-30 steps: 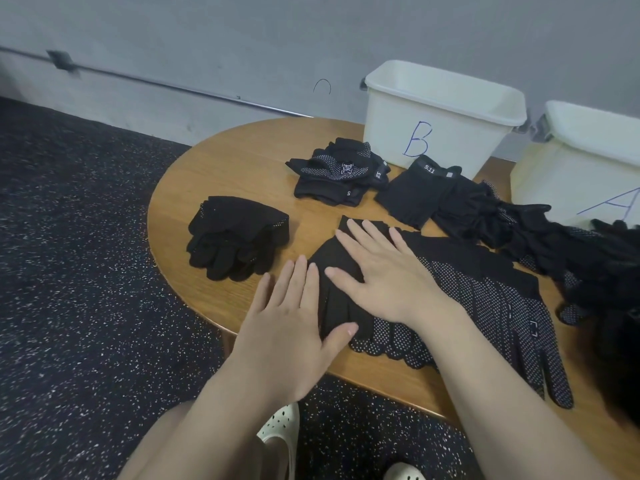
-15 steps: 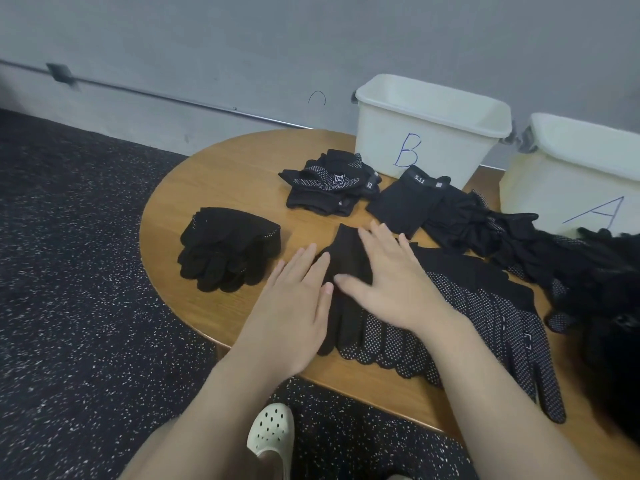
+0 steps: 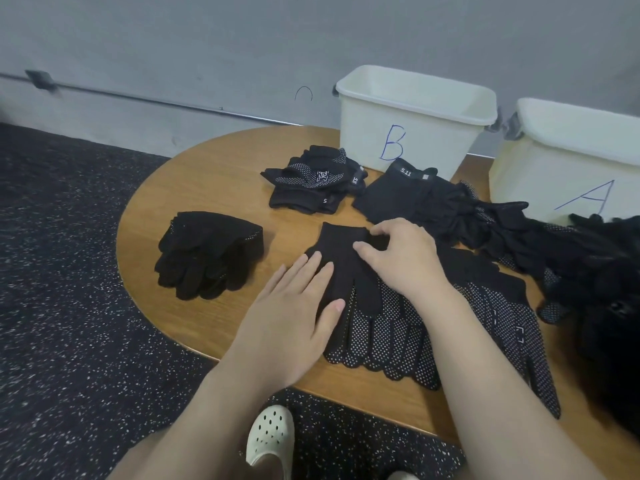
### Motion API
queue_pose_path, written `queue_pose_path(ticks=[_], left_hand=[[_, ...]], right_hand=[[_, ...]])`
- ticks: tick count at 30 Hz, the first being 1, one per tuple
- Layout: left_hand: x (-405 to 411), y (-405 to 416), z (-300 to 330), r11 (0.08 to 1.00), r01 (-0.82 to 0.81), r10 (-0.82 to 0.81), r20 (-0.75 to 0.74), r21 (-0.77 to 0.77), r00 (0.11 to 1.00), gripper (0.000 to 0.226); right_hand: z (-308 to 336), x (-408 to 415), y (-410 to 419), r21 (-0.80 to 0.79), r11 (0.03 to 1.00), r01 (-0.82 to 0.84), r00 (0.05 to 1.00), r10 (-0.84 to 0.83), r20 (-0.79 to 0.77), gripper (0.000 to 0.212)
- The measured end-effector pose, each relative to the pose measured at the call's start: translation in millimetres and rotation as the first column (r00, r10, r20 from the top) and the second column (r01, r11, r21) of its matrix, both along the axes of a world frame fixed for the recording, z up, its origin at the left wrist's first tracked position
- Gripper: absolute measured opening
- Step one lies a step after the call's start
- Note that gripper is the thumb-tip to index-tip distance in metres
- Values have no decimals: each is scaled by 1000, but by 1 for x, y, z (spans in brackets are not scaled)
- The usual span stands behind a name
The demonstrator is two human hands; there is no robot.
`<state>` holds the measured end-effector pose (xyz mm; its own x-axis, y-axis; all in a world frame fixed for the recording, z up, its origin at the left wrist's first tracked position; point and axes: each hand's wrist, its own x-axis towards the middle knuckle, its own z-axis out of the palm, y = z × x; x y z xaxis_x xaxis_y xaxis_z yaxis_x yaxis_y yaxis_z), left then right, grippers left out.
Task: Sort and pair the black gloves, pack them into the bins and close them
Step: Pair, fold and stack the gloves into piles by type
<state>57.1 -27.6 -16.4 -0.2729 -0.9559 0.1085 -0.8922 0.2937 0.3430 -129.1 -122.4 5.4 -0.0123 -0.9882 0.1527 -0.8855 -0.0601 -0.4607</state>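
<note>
A plain black glove (image 3: pixel 341 258) lies on top of a row of white-dotted black gloves (image 3: pixel 391 337) at the table's front. My left hand (image 3: pixel 294 317) lies flat with straight fingers on the glove's left side. My right hand (image 3: pixel 398 258) has its fingers curled at the glove's cuff and pinches the fabric. A folded pile of black gloves (image 3: pixel 207 252) sits to the left. Another folded pile with dotted palms (image 3: pixel 313 181) lies further back. Two white bins stand at the back, marked B (image 3: pixel 415 123) and A (image 3: pixel 568 161), both without lids.
More loose black gloves (image 3: pixel 485 216) trail across the round wooden table (image 3: pixel 207 161) toward a dark heap (image 3: pixel 609 271) at the right edge. A speckled dark floor lies left and below. A white clog (image 3: pixel 270 434) shows under the table's front edge.
My right hand has slid up the glove toward its cuff and curled its fingers onto the fabric. The left hand has stayed flat on the glove. The view has shifted slightly.
</note>
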Motion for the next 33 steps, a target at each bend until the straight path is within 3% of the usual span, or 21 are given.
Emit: queue_pose_path(ticks=[3, 8, 14, 18, 22, 25, 33], left_hand=[[-1, 0, 0, 1000, -3, 3, 10, 3, 1000, 68], [-1, 0, 0, 1000, -2, 2, 15, -1, 1000, 70], [0, -1, -4, 1000, -6, 6, 5, -26, 1000, 67], [-1, -1, -6, 999, -15, 14, -8, -41, 1000, 67], [-1, -1, -7, 998, -27, 26, -27, -63, 999, 66], [-1, -1, -7, 997, -31, 26, -88, -63, 996, 63], [22, 14, 4, 981, -186, 150, -389, -56, 909, 35]], right_hand=[[0, 3, -3, -25, 999, 35, 999, -35, 2, 43], [4, 11, -2, -160, 985, 63, 993, -46, 111, 14], [4, 21, 1, -70, 996, 52, 983, -39, 181, 25], [7, 25, 4, -101, 995, -14, 988, 29, 152, 9], [10, 23, 14, -163, 984, -73, 969, 109, 223, 15], [13, 23, 24, -174, 973, -153, 947, 195, 256, 4], [16, 22, 56, -246, 934, -259, 902, 325, 284, 11]])
